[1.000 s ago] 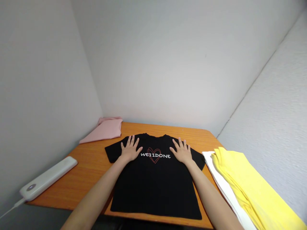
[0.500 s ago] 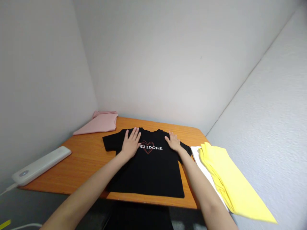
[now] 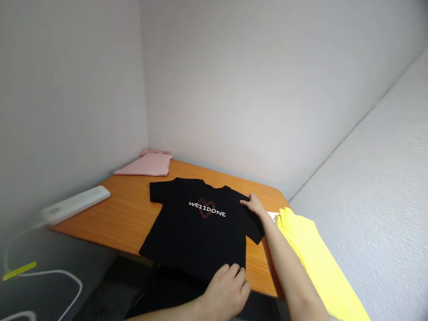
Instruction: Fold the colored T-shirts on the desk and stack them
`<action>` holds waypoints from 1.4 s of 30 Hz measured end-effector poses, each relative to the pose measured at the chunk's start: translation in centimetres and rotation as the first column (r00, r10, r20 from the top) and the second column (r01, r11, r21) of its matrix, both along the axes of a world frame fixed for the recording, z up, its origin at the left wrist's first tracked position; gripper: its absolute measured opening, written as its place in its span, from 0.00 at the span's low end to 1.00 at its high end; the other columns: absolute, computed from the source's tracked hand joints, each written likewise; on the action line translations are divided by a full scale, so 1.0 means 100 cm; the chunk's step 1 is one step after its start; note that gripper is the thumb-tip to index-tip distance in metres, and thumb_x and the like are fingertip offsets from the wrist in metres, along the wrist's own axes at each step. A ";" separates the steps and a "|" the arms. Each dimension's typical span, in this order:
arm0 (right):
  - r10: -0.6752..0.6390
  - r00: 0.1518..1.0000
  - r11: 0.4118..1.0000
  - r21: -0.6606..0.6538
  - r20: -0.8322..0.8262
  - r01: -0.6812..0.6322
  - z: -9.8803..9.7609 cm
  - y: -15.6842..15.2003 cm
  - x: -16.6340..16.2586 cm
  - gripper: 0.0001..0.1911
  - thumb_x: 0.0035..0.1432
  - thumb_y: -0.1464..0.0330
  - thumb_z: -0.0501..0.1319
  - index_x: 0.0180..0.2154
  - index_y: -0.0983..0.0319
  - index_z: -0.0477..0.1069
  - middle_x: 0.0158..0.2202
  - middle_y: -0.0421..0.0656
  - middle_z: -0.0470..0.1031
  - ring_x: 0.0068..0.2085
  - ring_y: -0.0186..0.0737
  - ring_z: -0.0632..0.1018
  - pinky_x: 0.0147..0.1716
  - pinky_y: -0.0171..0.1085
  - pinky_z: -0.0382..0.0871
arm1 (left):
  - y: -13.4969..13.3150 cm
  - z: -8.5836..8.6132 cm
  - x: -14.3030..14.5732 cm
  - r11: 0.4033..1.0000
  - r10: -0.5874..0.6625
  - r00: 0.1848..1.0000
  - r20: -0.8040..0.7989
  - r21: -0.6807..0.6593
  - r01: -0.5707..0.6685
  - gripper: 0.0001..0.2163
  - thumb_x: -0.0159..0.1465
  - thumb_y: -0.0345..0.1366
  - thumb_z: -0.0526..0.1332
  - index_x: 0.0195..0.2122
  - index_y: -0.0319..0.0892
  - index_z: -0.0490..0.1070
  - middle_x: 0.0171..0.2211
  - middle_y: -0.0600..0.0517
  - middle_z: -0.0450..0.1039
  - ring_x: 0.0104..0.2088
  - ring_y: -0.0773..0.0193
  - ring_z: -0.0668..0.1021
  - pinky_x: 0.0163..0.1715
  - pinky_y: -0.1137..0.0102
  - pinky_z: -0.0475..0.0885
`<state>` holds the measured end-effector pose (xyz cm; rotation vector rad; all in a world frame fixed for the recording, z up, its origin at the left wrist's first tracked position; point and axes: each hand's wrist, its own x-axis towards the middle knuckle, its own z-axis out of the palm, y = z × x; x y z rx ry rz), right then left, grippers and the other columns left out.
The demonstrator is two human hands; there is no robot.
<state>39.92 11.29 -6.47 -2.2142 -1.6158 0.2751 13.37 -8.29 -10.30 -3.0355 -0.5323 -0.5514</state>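
A black T-shirt lies spread front side up on the wooden table, its collar toward the back wall. White lettering reading WE11DONE crosses a red heart outline on its chest. At the shirt's lower right hem corner, by the table's front edge, my left hand has its fingers curled closed on the fabric. My right hand grips the right shoulder near the sleeve, thumb showing on top and the other fingers partly hidden.
Folded pink cloth rests at the back left corner. A white oblong device with a cable lies along the table's left edge. On the right, folded yellow cloth overlaps white cloth. Walls border the table.
Both hands lay flat on the shirt's chest and shoulder before. The left has moved down to the hem's right corner; the right has closed on the shoulder. The shirt is slightly turned, and the view has shifted.
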 end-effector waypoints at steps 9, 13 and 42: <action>-0.006 0.977 0.998 0.058 -0.212 0.019 0.018 -0.029 0.002 0.06 0.54 0.66 0.61 0.35 0.62 0.70 0.27 0.47 0.76 0.30 0.46 0.77 0.28 0.39 0.69 | -0.003 0.046 -0.021 0.873 0.132 0.976 0.175 -0.486 -0.031 0.07 0.63 0.26 0.55 0.39 0.44 0.63 0.40 0.51 0.67 0.37 0.64 0.72 0.36 0.71 0.69; -0.011 0.969 0.988 0.146 -0.248 0.048 0.055 -0.019 -0.011 0.10 0.55 0.68 0.59 0.40 0.63 0.72 0.30 0.52 0.77 0.31 0.48 0.78 0.28 0.41 0.69 | 0.002 0.075 -0.037 0.668 0.294 0.867 0.402 -0.736 0.115 0.09 0.60 0.23 0.56 0.38 0.45 0.63 0.40 0.53 0.65 0.37 0.69 0.72 0.34 0.76 0.68; 0.366 0.929 0.921 -0.164 0.053 -0.353 0.048 0.104 -0.236 0.15 0.58 0.58 0.62 0.39 0.64 0.71 0.35 0.48 0.75 0.39 0.46 0.76 0.38 0.39 0.66 | 0.028 0.016 -0.227 0.447 0.846 0.522 0.107 -0.676 -0.586 0.09 0.69 0.43 0.48 0.38 0.46 0.61 0.36 0.49 0.70 0.32 0.58 0.79 0.31 0.66 0.70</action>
